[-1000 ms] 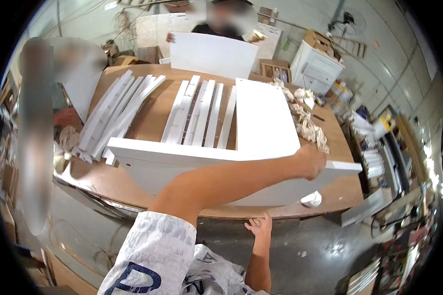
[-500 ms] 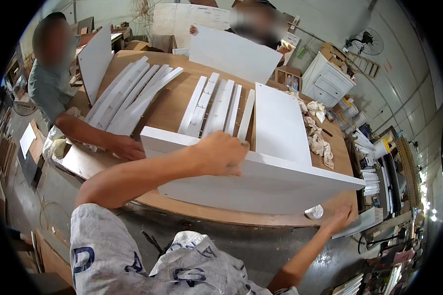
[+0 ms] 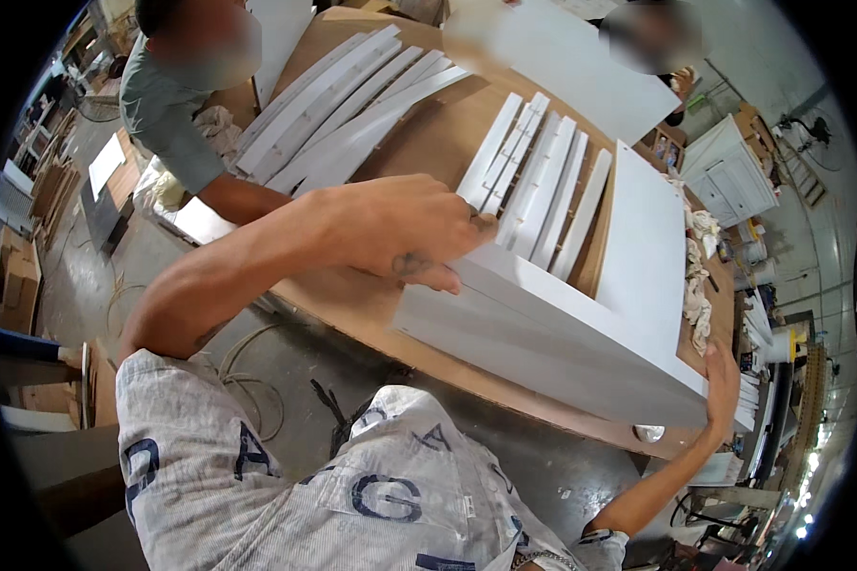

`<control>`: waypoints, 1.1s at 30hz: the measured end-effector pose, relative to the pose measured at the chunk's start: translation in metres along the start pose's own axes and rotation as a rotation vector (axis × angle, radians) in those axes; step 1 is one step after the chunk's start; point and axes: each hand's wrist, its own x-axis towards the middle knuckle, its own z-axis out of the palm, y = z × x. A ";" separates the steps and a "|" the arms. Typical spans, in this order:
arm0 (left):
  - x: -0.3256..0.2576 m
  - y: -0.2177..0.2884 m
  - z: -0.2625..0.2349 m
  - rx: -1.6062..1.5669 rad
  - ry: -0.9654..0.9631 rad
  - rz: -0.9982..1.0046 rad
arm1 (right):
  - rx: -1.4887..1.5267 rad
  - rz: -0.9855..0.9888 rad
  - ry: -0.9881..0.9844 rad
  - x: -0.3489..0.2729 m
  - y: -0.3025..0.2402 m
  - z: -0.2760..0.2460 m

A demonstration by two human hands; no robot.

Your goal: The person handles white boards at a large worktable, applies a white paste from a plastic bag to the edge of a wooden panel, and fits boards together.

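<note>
A long white panel [image 3: 543, 343] stands on its edge along the near side of the worktable. Near its left end, my left hand [image 3: 414, 233] grips the top edge, fingers curled over and thumb down the front face. At the opposite end, my right hand [image 3: 722, 385] clasps the panel's end, its fingers reaching up along the corner. Behind it several white slats [image 3: 548, 190] with small metal fasteners lie side by side. To their right a wide white board [image 3: 647, 252] lies flat, its near end close to the upright panel.
Several white curved strips [image 3: 348, 109] lie at the table's left, beside a co-worker's arm [image 3: 248, 200]. Across the table another person holds a large white board [image 3: 581, 71]. Crumpled rags [image 3: 697, 305] line the right edge. A white cabinet [image 3: 730, 176] stands beyond.
My right hand has come from beside the table onto the panel's right end. My left hand still grips the top edge. The view has turned, and the panel slants more steeply in it.
</note>
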 end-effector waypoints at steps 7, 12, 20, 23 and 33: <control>-0.035 -0.020 0.009 -0.014 -0.016 -0.303 | 0.106 0.023 0.117 -0.019 0.022 -0.003; -0.090 -0.026 0.051 -0.291 0.511 -0.577 | 0.122 0.059 0.244 -0.032 0.030 0.000; -0.044 0.017 0.168 -1.438 0.858 -0.712 | -0.396 0.067 1.085 -0.065 0.160 -0.025; -0.050 -0.008 0.239 -1.583 0.815 -0.574 | -0.152 0.134 1.116 -0.073 0.274 -0.029; -0.032 -0.002 0.235 -1.761 1.267 -0.787 | 0.985 0.676 0.550 -0.083 0.295 0.048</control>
